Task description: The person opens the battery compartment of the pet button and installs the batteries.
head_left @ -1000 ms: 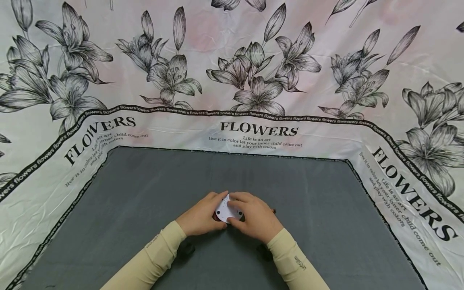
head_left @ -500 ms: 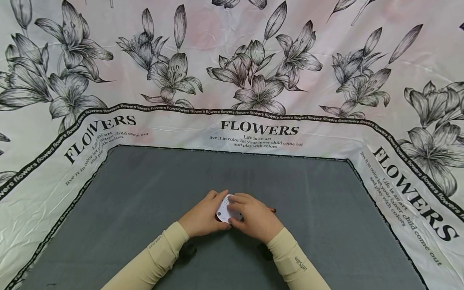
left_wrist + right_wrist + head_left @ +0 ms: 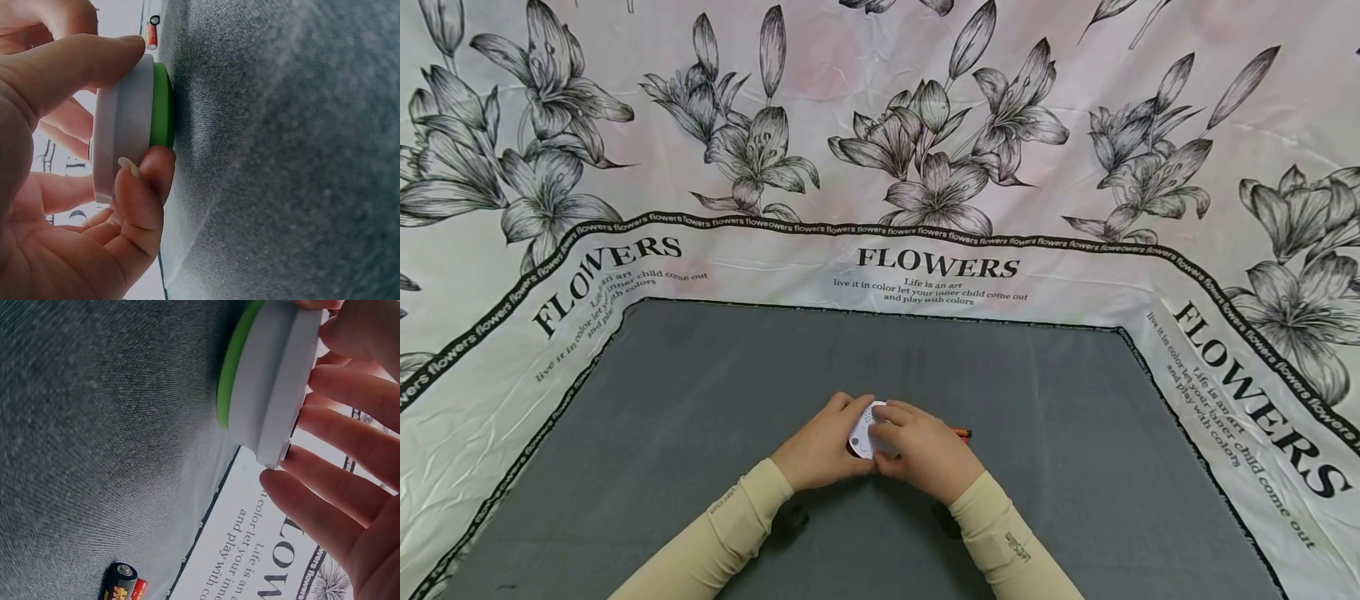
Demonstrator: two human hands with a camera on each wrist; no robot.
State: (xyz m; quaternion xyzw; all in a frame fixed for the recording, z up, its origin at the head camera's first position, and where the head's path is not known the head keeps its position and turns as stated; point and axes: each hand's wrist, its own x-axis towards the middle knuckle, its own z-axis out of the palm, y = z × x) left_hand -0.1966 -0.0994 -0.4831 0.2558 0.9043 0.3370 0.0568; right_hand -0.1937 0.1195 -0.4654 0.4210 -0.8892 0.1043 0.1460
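A round white plastic device [image 3: 863,433] with small holes and dark round spots on its upper face is between both hands, close over the grey cloth. Its green underside [image 3: 162,106] faces down. My left hand [image 3: 816,446] grips its side, thumb on one edge and curled fingers on the opposite one. My right hand [image 3: 928,446] holds it from the other side, fingers bent over the upper face and the fingertips [image 3: 278,478] right at the rim in the right wrist view. That hand covers part of the upper face.
Just beyond the right hand lie batteries, a black one [image 3: 120,584] and a red one [image 3: 140,589] side by side. A grey cloth [image 3: 700,375] covers the table, edged by a white border with printed flowers and lettering [image 3: 936,262].
The device has shifted slightly right and turned a little between the hands. The right fingers now cover more of its face, and more of the batteries shows beside the right hand.
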